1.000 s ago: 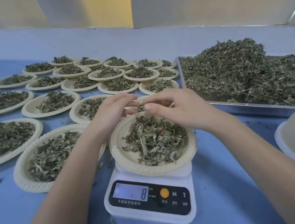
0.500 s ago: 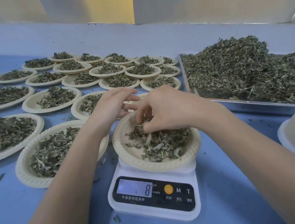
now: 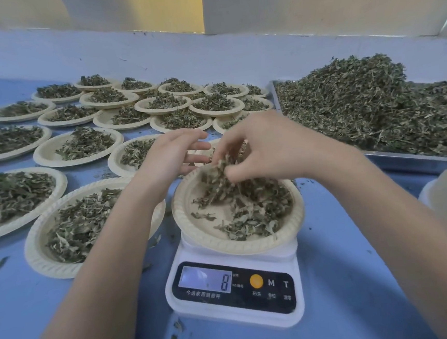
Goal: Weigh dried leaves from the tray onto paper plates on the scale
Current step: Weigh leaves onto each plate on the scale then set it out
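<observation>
I am looking down at the scale (image 3: 234, 290), which is sitting on the blue counter (image 3: 348, 280) straight in front of me so its display stays readable while I work. The paper plate (image 3: 195, 226) is resting on its platform, holding a loose heap of dried leaves (image 3: 252, 207). My right hand (image 3: 272, 151) is hovering over the plate's 12 o'clock rim, its fingers (image 3: 233, 172) curled and pinching a tuft of leaves, probably trimming the portion to weight. My left hand (image 3: 170, 157) is waiting just beside it at 10 o'clock, fingers straight and relaxed, holding nothing. The tray (image 3: 405, 163) with the big leaf pile is lying at 2 o'clock, within easy reach of the right hand. Filled plates (image 3: 80, 148) are spreading from 9 to 12 o'clock, parked clear of the scale. The display is showing 8; beside an orange button I am reading M and T, with small Chinese lettering underneath that I cannot make out reliably.
</observation>
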Motion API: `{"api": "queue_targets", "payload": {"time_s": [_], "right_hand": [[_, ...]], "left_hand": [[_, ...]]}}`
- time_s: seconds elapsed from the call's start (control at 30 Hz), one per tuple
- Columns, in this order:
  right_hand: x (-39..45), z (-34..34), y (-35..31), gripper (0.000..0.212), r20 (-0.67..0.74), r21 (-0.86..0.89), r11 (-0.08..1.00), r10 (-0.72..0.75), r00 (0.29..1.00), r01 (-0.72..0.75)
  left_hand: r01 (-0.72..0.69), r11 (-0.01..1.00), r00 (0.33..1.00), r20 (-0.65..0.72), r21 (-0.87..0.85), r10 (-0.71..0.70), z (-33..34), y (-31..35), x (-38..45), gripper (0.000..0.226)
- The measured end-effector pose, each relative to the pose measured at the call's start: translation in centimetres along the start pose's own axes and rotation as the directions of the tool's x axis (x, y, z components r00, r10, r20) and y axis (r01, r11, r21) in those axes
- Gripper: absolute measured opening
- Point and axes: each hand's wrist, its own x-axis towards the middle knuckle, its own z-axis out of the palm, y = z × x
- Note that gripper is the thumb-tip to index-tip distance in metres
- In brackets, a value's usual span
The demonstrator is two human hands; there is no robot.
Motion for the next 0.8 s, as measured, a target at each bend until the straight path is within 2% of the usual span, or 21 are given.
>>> {"api": "queue_targets", "payload": {"time_s": [0.13, 0.23, 0.37, 0.57, 0.8], "right_hand": [[-0.3, -0.8, 1.4, 0.016, -0.113, 0.271, 0.961, 0.08, 0.99, -0.047], [-0.6, -0.5, 2.0, 0.015, -0.142, 0.472, 0.88, 0.131, 0.981, -0.05], [-0.4, -0.3, 2.5, 0.027, -0.19, 0.643, 0.766, 0.169, 0.967, -0.008], [-0.2, -0.6, 2.6, 0.024, -0.207, 0.75, 0.661, 0.208, 0.956, 0.018], [-0.4, -0.8, 2.6, 0.024, -0.164, 0.726, 0.687, 0.158, 0.974, 0.011]], "left_hand": [[-0.009, 1.0, 1.0, 0.0, 0.0, 0.009, -0.2, -0.1, 0.1, 0.017], [-0.014, 1.0, 1.0, 0.009, -0.003, 0.014, -0.2, -0.2, 0.1, 0.017], [-0.019, 1.0, 1.0, 0.002, -0.014, 0.019, -0.3, -0.5, 0.2, 0.016], [-0.012, 0.999, 1.0, -0.015, -0.034, 0.012, -0.1, -0.7, 0.3, 0.023], [0.007, 1.0, 1.0, -0.009, -0.005, -0.007, 0.0, -0.3, 0.1, 0.016]]}}
